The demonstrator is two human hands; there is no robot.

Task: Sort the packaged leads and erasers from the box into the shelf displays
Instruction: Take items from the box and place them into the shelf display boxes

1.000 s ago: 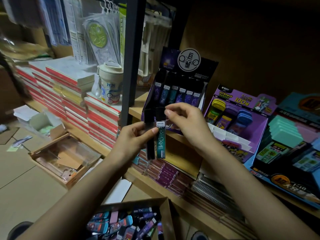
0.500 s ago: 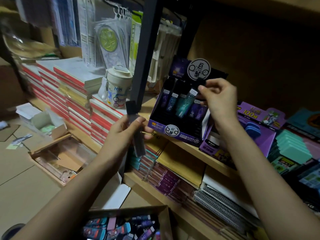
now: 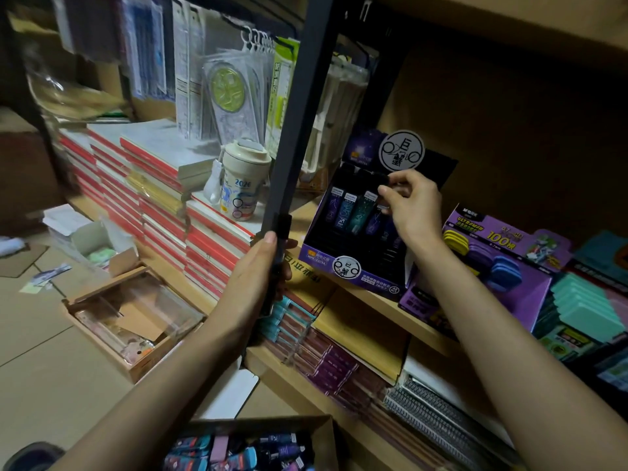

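My right hand (image 3: 413,205) reaches into the purple lead display box (image 3: 353,270) on the shelf and pinches the black cap of a lead pack (image 3: 382,185) in its right-hand slots. A teal lead pack (image 3: 362,212) stands in the row beside blue and purple ones. My left hand (image 3: 258,270) holds a dark lead pack (image 3: 280,239) upright in front of the black shelf post. The cardboard box (image 3: 258,447) with loose leads and erasers sits at the bottom of the view.
A purple eraser display (image 3: 499,253) and teal erasers (image 3: 588,307) stand to the right. A black shelf post (image 3: 299,107) rises in front of a mug (image 3: 241,185) on red-edged notebook stacks (image 3: 146,198). An open box (image 3: 132,317) lies on the floor.
My right hand has slid the teal lead pack into the display row and shifted onto a pack further right. My left hand, still holding its dark pack, rose slightly; the camera moved closer.
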